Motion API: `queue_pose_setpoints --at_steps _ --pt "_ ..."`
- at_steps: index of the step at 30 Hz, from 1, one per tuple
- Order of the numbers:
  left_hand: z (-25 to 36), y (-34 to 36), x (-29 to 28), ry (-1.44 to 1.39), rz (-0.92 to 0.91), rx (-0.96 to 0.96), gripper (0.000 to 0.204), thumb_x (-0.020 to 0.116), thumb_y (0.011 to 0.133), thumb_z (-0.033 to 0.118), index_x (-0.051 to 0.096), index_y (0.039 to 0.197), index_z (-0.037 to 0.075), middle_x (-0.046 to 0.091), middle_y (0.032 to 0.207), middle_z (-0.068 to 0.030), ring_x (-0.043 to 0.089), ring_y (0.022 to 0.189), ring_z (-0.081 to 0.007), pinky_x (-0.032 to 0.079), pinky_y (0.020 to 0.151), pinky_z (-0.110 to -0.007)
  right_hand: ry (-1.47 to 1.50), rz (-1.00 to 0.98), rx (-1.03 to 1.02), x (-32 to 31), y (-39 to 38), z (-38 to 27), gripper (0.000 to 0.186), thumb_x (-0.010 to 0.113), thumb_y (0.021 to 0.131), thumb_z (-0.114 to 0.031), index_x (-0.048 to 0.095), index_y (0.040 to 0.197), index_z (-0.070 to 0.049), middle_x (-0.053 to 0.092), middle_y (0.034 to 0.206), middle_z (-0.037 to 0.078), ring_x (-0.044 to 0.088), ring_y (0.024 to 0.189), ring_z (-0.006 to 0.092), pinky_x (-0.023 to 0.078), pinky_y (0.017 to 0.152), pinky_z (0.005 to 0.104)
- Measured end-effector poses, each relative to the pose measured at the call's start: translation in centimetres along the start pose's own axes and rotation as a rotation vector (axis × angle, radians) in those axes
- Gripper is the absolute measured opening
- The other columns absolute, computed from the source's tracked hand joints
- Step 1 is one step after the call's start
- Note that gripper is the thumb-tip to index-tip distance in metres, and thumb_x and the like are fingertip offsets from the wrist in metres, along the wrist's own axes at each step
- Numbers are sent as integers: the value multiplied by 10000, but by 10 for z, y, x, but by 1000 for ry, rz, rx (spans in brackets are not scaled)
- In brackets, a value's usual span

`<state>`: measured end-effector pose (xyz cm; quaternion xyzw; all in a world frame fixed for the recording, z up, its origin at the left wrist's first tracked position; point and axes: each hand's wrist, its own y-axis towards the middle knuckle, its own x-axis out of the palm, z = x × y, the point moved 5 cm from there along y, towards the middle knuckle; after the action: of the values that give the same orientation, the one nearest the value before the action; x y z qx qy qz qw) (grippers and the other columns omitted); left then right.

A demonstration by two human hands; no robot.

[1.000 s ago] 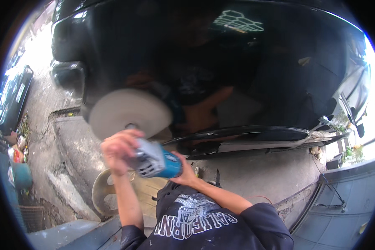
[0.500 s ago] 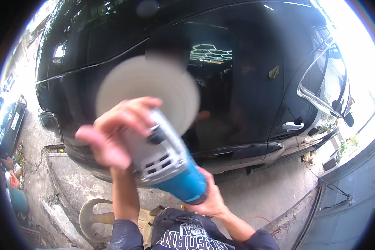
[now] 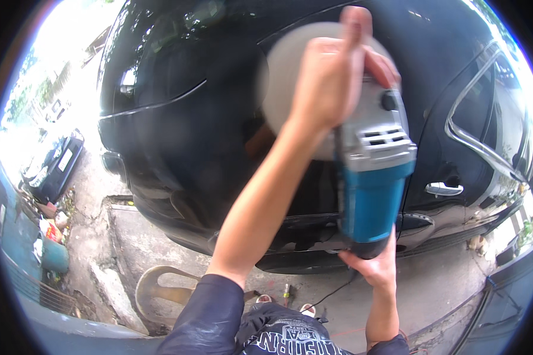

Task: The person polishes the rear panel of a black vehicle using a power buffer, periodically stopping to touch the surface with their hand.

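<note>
Polisher point(image 3: 374, 198) in blue and silver

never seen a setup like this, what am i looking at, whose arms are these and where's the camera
There's no robot: these are a person's own two bare hands. The view comes from a wide fisheye camera worn on the head, looking down, so straight edges bend near the rim. The right hand grips the rear end of a blue-and-silver power polisher. The left hand is up at its front, its exact grip partly hidden. Beyond it is a round pale pad, over a glossy black car full of reflections. Below stands a plastic chair.
</note>
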<state>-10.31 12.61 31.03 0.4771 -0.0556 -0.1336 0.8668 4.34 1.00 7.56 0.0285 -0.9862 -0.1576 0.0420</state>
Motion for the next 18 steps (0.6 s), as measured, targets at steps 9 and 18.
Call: queue_pose_setpoints --at_steps 9,18 --pt "34 -135 -164 -46 362 -123 843 193 1013 677 486 575 19 600 738 -146 609 957 -364 429 977 -509 -264 -360 25 83 -4 37 1056 918 666 -280 270 1479 -96 667 1170 239 694 1018 415 555 919 452" --pt "34 -202 -180 75 561 -141 833 217 999 690 474 547 38 546 699 -114 551 913 -322 393 1020 -493 -291 -508 42 88 -14 74 972 805 734 -298 234 1504 -134 703 854 245 678 785 477 552 783 521"
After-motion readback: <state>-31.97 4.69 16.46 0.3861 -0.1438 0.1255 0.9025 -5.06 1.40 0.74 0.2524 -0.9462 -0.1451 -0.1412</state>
